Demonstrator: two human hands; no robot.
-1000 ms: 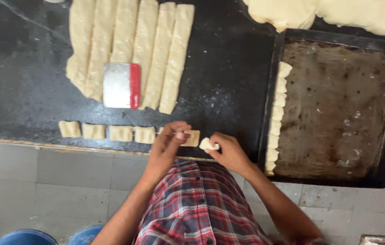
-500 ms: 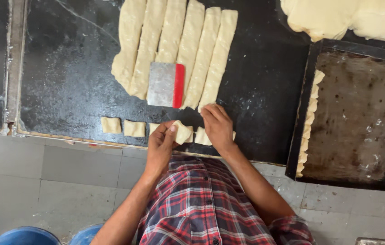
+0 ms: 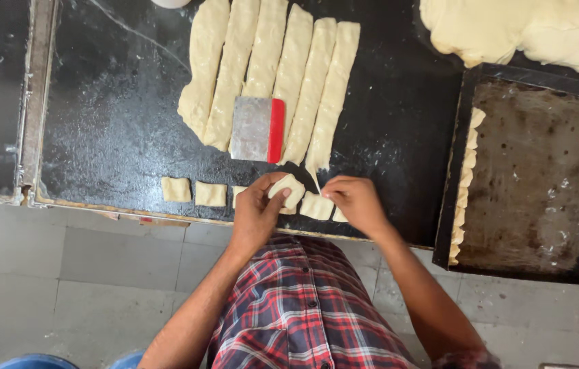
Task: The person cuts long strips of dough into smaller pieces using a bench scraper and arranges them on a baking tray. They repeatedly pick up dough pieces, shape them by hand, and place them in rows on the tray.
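My left hand (image 3: 256, 210) holds a small square piece of pale dough (image 3: 287, 192) lifted just above the black counter (image 3: 112, 123). My right hand (image 3: 355, 203) pinches a thin stretched corner of that dough close beside it. Below the hands, more cut dough squares (image 3: 316, 206) lie in a row along the counter's front edge, with two others (image 3: 194, 192) off to the left. Several long dough strips (image 3: 282, 75) lie side by side farther back. A metal scraper with a red handle (image 3: 257, 129) rests on the strips.
A dark baking tray (image 3: 542, 171) sits at the right, with shaped dough pieces (image 3: 463, 184) lined along its left edge. A big sheet of dough (image 3: 521, 31) lies at the back right. Grey tiled floor (image 3: 64, 273) shows below the counter edge.
The view has shifted left, so the tray sits farther right in frame. My right hand came from near the tray side to the dough squares, and my left hand has lifted one square.
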